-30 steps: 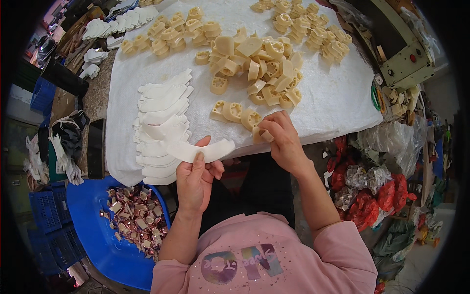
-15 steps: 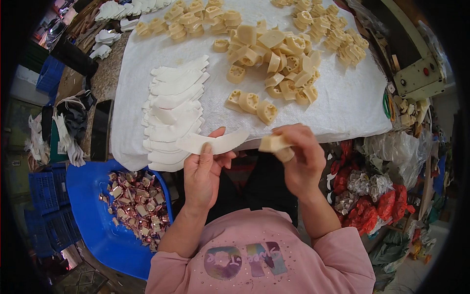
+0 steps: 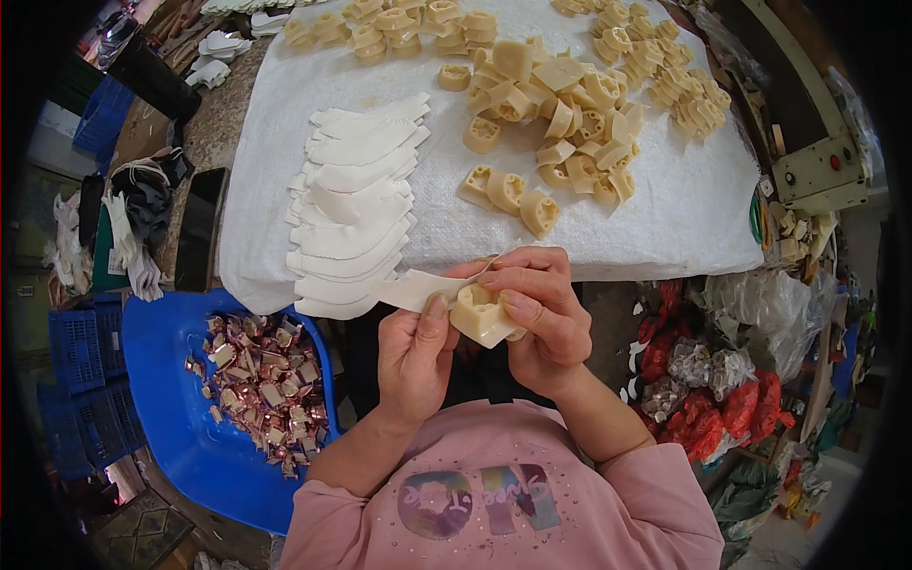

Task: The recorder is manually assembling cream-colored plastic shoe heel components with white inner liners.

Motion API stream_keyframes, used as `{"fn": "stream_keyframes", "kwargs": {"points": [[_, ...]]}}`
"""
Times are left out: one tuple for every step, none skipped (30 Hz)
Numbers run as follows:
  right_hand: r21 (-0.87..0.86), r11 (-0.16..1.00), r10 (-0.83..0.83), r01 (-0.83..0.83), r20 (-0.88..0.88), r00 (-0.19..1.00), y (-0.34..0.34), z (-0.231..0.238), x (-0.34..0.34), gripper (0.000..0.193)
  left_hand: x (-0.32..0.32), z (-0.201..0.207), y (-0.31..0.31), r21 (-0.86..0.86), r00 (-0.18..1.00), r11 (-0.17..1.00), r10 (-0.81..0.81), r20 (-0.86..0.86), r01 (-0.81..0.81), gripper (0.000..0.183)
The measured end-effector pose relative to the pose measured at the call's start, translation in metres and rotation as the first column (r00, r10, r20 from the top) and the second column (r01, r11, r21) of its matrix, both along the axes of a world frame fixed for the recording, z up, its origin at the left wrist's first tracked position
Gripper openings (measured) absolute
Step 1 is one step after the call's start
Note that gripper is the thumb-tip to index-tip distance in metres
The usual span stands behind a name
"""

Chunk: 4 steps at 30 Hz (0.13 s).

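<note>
In front of my chest, below the cloth's near edge, my two hands meet around one beige hollow plastic shoe heel. The fingers of my right hand grip it from the right. A curved white strip lies against its far side, pinched between the thumb and fingers of my left hand. One end of that strip sticks out to the left. Left of the hands, a fanned row of white strips rests on the cloth. Several loose heels sit just beyond my hands.
White cloth covers the table, with a big heap of heels farther back. A blue tub of shiny pinkish pieces stands at the lower left. A phone lies by the cloth. Red plastic bags are at the right.
My right hand has brought the heel leftward to the white strip. The strip now bends against the heel, and both hands are together. The view has shifted slightly.
</note>
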State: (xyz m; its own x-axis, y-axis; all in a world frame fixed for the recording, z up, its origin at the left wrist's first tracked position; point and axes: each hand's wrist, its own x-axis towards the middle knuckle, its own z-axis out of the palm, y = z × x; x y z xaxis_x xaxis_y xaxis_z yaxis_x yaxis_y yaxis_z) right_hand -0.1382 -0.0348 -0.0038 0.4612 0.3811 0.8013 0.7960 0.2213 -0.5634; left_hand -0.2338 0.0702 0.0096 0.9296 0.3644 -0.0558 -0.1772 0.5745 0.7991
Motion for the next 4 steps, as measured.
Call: {"fn": "stream_keyframes", "kwargs": {"points": [[-0.002,1.0,-0.002,0.002,0.001,1.0,-0.0006,-0.0001,0.0001,0.045,-0.0009,-0.0022,-0.0001,0.032,1.0,0.999,-0.006,0.0,0.006,0.043],[-0.007,1.0,-0.006,0.006,0.001,1.0,-0.0015,0.0,0.0003,0.045,-0.0007,-0.002,-0.0008,0.029,1.0,1.0,-0.011,0.002,0.011,0.043],[-0.012,1.0,-0.009,0.009,0.001,1.0,-0.0024,0.0,0.0005,0.046,-0.0004,-0.0007,-0.0016,0.041,1.0,0.999,-0.02,0.007,0.02,0.043],[-0.015,1.0,-0.015,0.015,0.002,1.0,-0.004,0.0,0.0011,0.046,0.0003,0.0011,-0.0026,0.053,0.999,0.998,-0.03,0.012,0.029,0.044]]}}
